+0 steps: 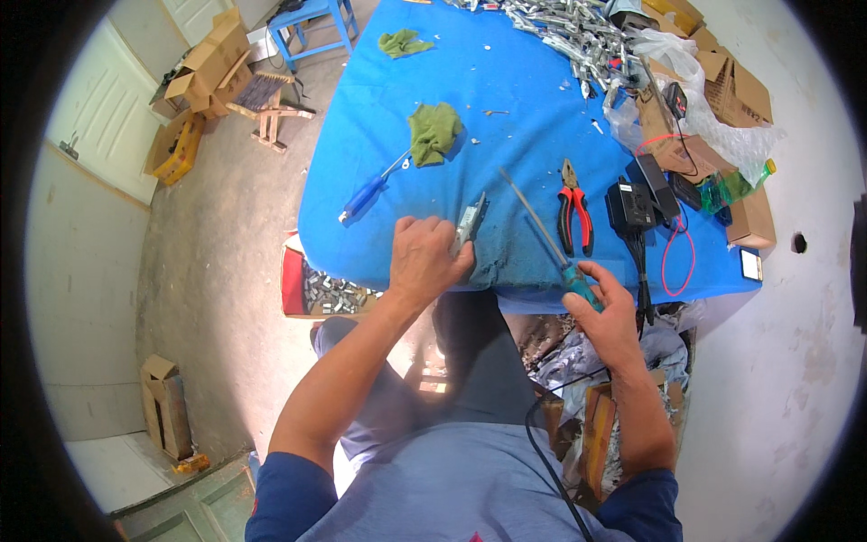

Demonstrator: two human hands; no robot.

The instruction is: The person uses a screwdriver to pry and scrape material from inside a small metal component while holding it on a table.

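Observation:
My left hand (428, 259) is closed around a small silver metal part (469, 221) near the front edge of the blue-covered table (361, 244). What the part is exactly, I cannot make out. In my right hand (603, 312) is a screwdriver with a teal handle (579, 285), its long shaft angled up and to the left, the tip apart from the metal part. Just beyond the right hand lie red-and-black pliers (574, 212). Left of the metal part rests a blue-handled screwdriver (366, 197), its shaft reaching toward a green cloth (434, 132).
Many silver metal parts (578, 41) are heaped at the far right. Black power adapters (629, 206) with cables lie beside the pliers, near a green bottle (727, 188). A box of small metal pieces (330, 294) stands below the table's left front. A blue stool (312, 27) is farther left.

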